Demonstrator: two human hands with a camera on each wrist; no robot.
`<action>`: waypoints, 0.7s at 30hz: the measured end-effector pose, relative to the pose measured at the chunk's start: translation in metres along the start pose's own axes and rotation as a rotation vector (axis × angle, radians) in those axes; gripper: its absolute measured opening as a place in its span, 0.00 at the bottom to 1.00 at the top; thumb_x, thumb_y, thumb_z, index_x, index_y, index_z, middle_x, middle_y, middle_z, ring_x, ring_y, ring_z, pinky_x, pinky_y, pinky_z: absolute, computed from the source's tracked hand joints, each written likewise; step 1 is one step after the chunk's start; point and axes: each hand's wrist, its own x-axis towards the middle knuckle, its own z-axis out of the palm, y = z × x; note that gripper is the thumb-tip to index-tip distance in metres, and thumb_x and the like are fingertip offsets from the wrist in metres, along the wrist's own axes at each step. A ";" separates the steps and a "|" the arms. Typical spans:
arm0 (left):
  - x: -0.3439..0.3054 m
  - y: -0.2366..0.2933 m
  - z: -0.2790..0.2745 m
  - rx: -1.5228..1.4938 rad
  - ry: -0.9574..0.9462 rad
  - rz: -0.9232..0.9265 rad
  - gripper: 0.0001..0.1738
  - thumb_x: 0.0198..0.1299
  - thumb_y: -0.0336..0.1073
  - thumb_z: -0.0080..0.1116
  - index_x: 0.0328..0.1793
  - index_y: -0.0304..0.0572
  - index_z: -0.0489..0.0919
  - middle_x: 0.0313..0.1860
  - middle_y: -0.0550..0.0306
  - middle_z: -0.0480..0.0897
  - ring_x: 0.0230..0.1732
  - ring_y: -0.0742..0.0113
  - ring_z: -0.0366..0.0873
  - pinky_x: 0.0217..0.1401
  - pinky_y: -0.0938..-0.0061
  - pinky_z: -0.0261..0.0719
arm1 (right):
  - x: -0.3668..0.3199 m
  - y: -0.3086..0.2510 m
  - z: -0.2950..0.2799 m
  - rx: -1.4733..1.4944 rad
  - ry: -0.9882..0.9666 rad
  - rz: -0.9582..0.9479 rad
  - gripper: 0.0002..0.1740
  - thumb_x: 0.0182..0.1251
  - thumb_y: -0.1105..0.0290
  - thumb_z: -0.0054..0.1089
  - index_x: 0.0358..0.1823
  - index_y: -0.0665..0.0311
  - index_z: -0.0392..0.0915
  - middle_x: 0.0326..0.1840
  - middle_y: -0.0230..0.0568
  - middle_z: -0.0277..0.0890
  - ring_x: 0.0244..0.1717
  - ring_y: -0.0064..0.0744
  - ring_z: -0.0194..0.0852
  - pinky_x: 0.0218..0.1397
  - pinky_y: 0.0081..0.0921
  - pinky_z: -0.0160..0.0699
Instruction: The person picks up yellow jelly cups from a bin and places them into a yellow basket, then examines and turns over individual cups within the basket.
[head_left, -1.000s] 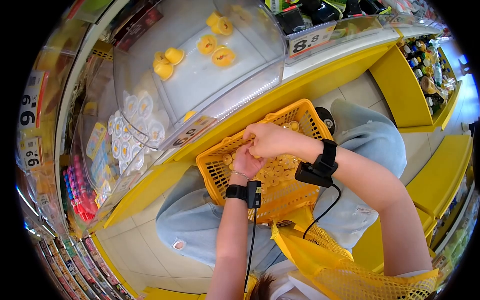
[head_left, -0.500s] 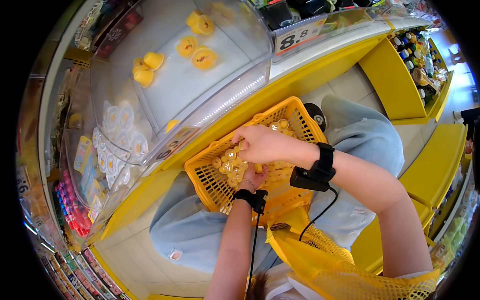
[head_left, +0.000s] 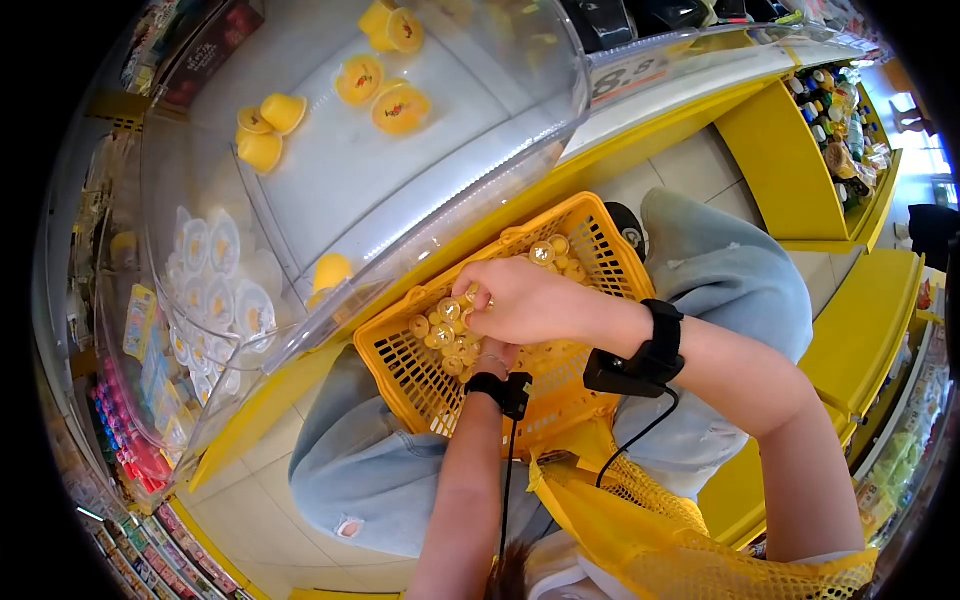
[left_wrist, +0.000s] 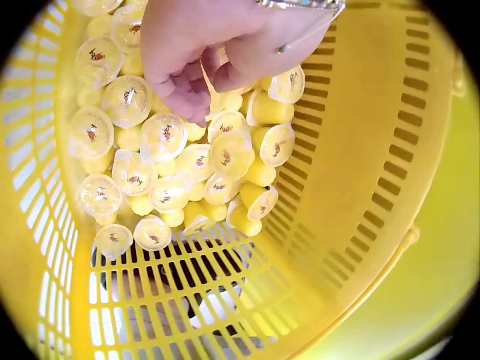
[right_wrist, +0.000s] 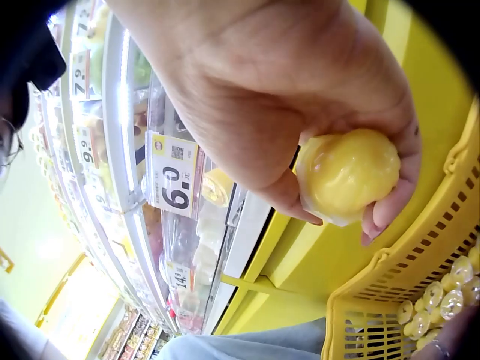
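My right hand [head_left: 530,300] holds a yellow jelly cup [right_wrist: 349,176] between thumb and fingers, above the yellow basket [right_wrist: 352,292]. The cup's rounded base faces the right wrist camera. Down in the basket, my left hand [left_wrist: 202,45] has curled fingers and thumb around the pale yellow edge of a jelly cup, most of it hidden by the hand. Around and below these fingers lie many loose jelly cups [left_wrist: 163,136] with clear printed lids. In the head view, my right hand partly covers my left hand [head_left: 498,358].
A clear display bin [head_left: 350,200] beyond the basket holds several yellow jelly cups [head_left: 400,108] and, at its left, white-lidded cups [head_left: 220,300]. A price tag [right_wrist: 174,174] hangs on its front. The basket stands between my denim-covered legs [head_left: 370,480]. A yellow shelf unit [head_left: 790,165] is at the right.
The head view has shifted, moving the bin's cups leftward. My left hand separated from my right and moved lower into the basket; now the right hand overlaps it again.
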 end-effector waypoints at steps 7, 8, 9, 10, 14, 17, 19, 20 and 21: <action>0.019 -0.012 0.019 0.119 -0.018 -0.060 0.25 0.67 0.45 0.57 0.66 0.44 0.71 0.54 0.55 0.79 0.52 0.68 0.78 0.49 0.73 0.79 | -0.004 -0.015 -0.024 0.016 0.163 -0.076 0.19 0.58 0.70 0.59 0.51 0.68 0.77 0.38 0.47 0.81 0.39 0.44 0.82 0.45 0.33 0.80; 0.017 -0.010 0.025 0.117 -0.009 -0.041 0.25 0.67 0.45 0.57 0.66 0.44 0.71 0.54 0.55 0.79 0.53 0.68 0.78 0.49 0.73 0.79 | -0.004 -0.014 -0.025 -0.001 0.194 -0.111 0.18 0.58 0.70 0.59 0.51 0.68 0.77 0.37 0.47 0.81 0.39 0.44 0.82 0.46 0.33 0.80; 0.014 -0.009 0.028 0.112 0.005 -0.014 0.25 0.67 0.45 0.57 0.66 0.44 0.71 0.54 0.55 0.79 0.53 0.67 0.78 0.49 0.73 0.79 | -0.004 -0.014 -0.025 -0.001 0.193 -0.104 0.18 0.59 0.70 0.59 0.50 0.68 0.77 0.37 0.47 0.81 0.40 0.45 0.82 0.46 0.33 0.79; 0.011 -0.006 0.032 0.106 0.016 0.003 0.25 0.67 0.45 0.57 0.66 0.44 0.71 0.54 0.55 0.79 0.53 0.67 0.78 0.50 0.73 0.78 | -0.004 -0.013 -0.024 0.000 0.193 -0.097 0.17 0.59 0.70 0.60 0.49 0.68 0.77 0.36 0.47 0.82 0.40 0.45 0.82 0.46 0.34 0.79; 0.006 -0.006 0.034 0.071 0.033 0.030 0.25 0.67 0.46 0.57 0.67 0.44 0.70 0.55 0.56 0.79 0.54 0.67 0.78 0.51 0.72 0.78 | -0.002 -0.002 -0.013 -0.043 0.235 -0.159 0.16 0.59 0.69 0.61 0.48 0.67 0.77 0.36 0.48 0.82 0.41 0.47 0.82 0.47 0.35 0.79; 0.000 -0.003 0.034 0.054 0.042 0.043 0.25 0.67 0.46 0.57 0.67 0.44 0.70 0.55 0.56 0.79 0.54 0.67 0.78 0.52 0.72 0.78 | -0.003 -0.002 -0.014 -0.048 0.228 -0.157 0.16 0.59 0.68 0.62 0.47 0.67 0.77 0.36 0.49 0.82 0.41 0.48 0.82 0.47 0.35 0.79; -0.003 0.000 0.035 0.039 0.047 0.051 0.26 0.67 0.46 0.56 0.67 0.45 0.70 0.55 0.56 0.79 0.54 0.67 0.78 0.52 0.72 0.78 | -0.003 -0.003 -0.013 -0.053 0.226 -0.151 0.16 0.59 0.68 0.62 0.47 0.67 0.78 0.36 0.49 0.82 0.41 0.48 0.82 0.47 0.36 0.79; -0.004 0.001 0.035 0.037 0.049 0.058 0.26 0.67 0.46 0.56 0.67 0.45 0.70 0.55 0.57 0.79 0.55 0.67 0.78 0.52 0.72 0.77 | -0.003 -0.003 -0.013 -0.055 0.225 -0.147 0.16 0.59 0.68 0.61 0.47 0.67 0.78 0.36 0.48 0.82 0.41 0.48 0.82 0.47 0.36 0.79; -0.005 0.002 0.035 0.021 0.048 0.061 0.26 0.68 0.46 0.56 0.67 0.45 0.70 0.55 0.57 0.79 0.55 0.67 0.78 0.53 0.72 0.77 | -0.003 -0.003 -0.012 -0.064 0.225 -0.153 0.16 0.59 0.68 0.61 0.47 0.67 0.78 0.36 0.49 0.82 0.42 0.48 0.82 0.47 0.36 0.79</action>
